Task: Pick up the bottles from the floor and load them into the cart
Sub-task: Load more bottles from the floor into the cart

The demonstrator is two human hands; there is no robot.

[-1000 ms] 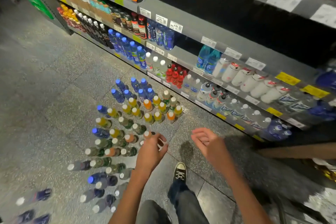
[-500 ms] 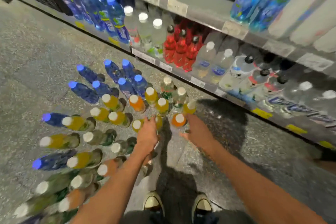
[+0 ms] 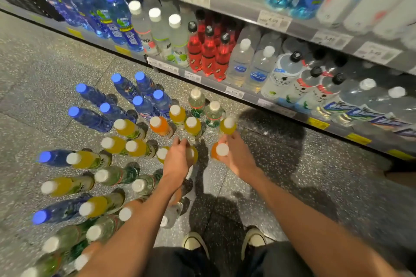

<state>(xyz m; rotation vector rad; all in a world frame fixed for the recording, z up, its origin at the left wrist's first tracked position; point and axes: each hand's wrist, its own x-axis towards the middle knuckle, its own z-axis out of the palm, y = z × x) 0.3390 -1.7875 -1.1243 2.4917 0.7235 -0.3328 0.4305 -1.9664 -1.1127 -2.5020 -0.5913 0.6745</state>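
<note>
Many bottles stand close together on the speckled floor: blue-capped ones [image 3: 90, 119] at the back left, white-capped yellow [image 3: 129, 129], orange [image 3: 161, 127] and clear green-labelled ones [image 3: 197, 102] nearer me. My left hand [image 3: 176, 159] reaches down with its fingers curled round a yellow bottle [image 3: 195, 154] in the front row. My right hand [image 3: 238, 157] grips an orange bottle [image 3: 221, 149] just below its white cap. Its fingertips come close to another yellow bottle [image 3: 228, 125]. No cart is in view.
A low store shelf [image 3: 236, 92] packed with blue, clear and red bottles runs diagonally behind the floor bottles. My two shoes [image 3: 193, 243] stand on the floor just behind my hands. More bottles crowd the floor at the lower left [image 3: 101, 207].
I have bent down and forward, so the bottles look much closer. Both hands went from hovering open above the floor to closing round bottles in the front row.
</note>
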